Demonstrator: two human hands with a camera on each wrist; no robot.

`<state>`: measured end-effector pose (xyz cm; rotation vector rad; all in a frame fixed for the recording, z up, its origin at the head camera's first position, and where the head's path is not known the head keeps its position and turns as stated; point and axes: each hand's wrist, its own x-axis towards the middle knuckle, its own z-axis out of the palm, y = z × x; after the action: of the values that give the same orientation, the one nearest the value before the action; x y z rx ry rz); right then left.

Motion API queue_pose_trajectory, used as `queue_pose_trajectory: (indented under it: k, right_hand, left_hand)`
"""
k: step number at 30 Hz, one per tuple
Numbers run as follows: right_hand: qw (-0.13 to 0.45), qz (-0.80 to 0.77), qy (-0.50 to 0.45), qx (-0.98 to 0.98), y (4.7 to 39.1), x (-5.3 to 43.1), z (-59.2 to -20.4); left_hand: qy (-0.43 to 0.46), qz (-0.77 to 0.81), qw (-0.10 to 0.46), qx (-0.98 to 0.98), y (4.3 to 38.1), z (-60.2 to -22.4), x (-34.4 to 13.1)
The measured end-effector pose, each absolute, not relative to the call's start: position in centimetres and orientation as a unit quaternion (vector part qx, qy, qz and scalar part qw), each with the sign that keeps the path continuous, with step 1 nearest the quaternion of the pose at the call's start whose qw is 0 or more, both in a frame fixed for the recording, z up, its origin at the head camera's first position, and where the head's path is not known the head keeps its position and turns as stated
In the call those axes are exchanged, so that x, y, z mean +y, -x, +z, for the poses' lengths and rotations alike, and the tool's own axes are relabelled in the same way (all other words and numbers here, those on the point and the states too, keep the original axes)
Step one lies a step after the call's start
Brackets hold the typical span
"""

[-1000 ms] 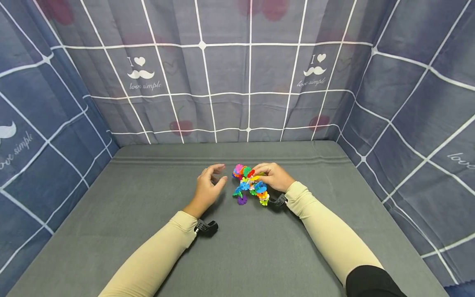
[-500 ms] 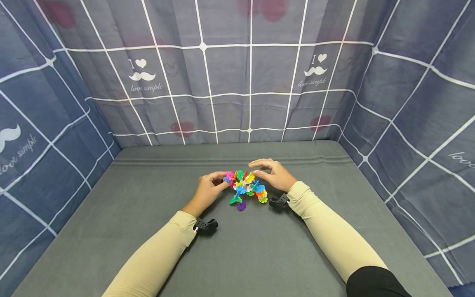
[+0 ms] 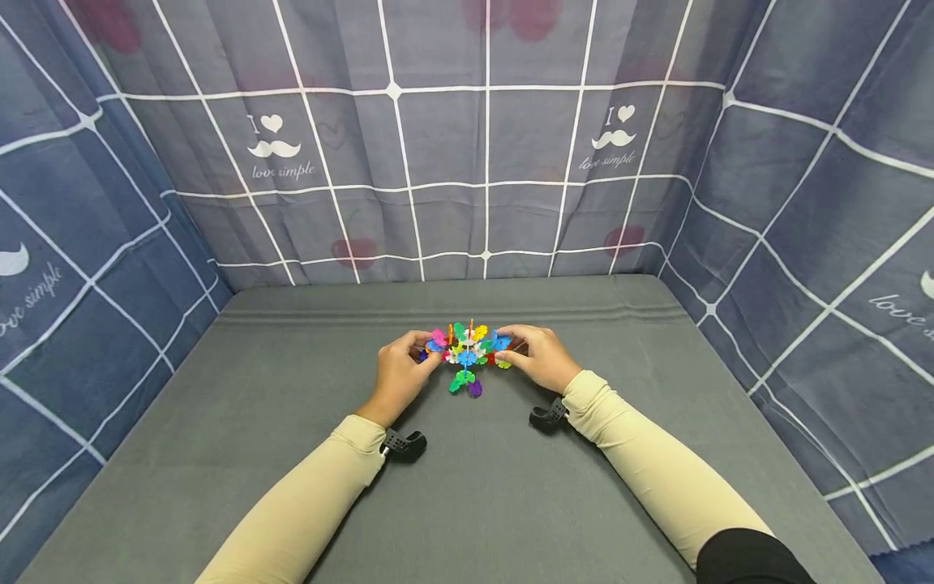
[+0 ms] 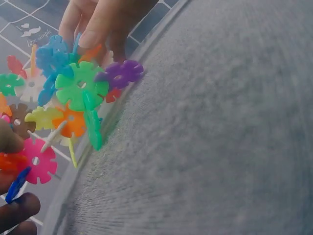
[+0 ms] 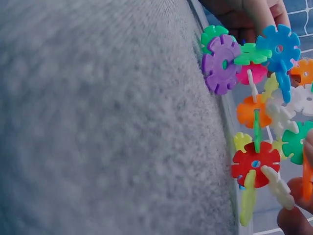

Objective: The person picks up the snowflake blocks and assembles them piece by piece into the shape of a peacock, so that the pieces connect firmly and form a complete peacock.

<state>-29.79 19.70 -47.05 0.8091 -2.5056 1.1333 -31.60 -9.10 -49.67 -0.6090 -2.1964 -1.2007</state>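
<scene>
Between the two hands is a colourful cluster of interlocking plastic snowflake discs [image 3: 467, 358], joined at their slots. My left hand [image 3: 402, 371] pinches its left end, where a pink disc [image 4: 38, 160] and a dark blue disc [image 4: 17, 185] sit close to the fingers in the left wrist view. At the right end, my right hand [image 3: 541, 357] grips the cluster between thumb and fingers. A red disc [image 5: 256, 164] with pale discs slotted into it shows near those fingertips in the right wrist view. Toward me, a purple disc [image 3: 475, 388] and green discs [image 3: 462, 380] stick out at the bottom.
Grey cloth covers the table [image 3: 467, 487]. A blue-grey curtain with a white grid [image 3: 452, 162] rises behind it and along both sides. Each wrist wears a black strap-like device [image 3: 405, 444].
My left hand, first apart from the cluster, has taken hold of its left end. My right hand lets go and regrips at the right end. The cluster has turned and shifted slightly left.
</scene>
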Motion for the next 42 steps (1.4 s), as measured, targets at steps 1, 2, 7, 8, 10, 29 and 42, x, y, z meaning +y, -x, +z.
queue_pose_trajectory:
  k: [1, 2, 7, 8, 10, 29, 42]
  right_hand:
    - [0.139, 0.390, -0.283, -0.865, 29.8, 19.7, -47.1]
    - [0.141, 0.388, -0.285, -0.865, 29.8, 19.6, -47.2]
    - [0.149, 0.385, -0.289, -0.864, 29.7, 19.6, -47.0]
    - [0.151, 0.384, -0.287, -0.865, 29.7, 19.6, -47.0]
    - [0.154, 0.380, -0.284, -0.867, 29.7, 19.6, -46.9]
    - [0.174, 0.360, -0.292, -0.869, 30.9, 18.4, -47.3]
    - [0.164, 0.358, -0.289, -0.873, 30.8, 18.8, -47.2]
  left_hand:
    - [0.224, -0.448, 0.279, -0.819, 31.6, -49.7, -9.1]
    - [0.221, -0.447, 0.281, -0.820, 31.6, -49.7, -9.1]
    - [0.212, -0.445, 0.280, -0.824, 31.6, -49.6, -9.0]
    - [0.212, -0.444, 0.279, -0.825, 31.6, -49.5, -9.0]
    - [0.212, -0.442, 0.278, -0.826, 31.6, -49.4, -8.9]
    - [0.184, -0.403, 0.316, -0.839, 31.1, -49.4, -9.1]
    - [0.174, -0.381, 0.227, -0.879, 31.2, -49.3, -9.3]
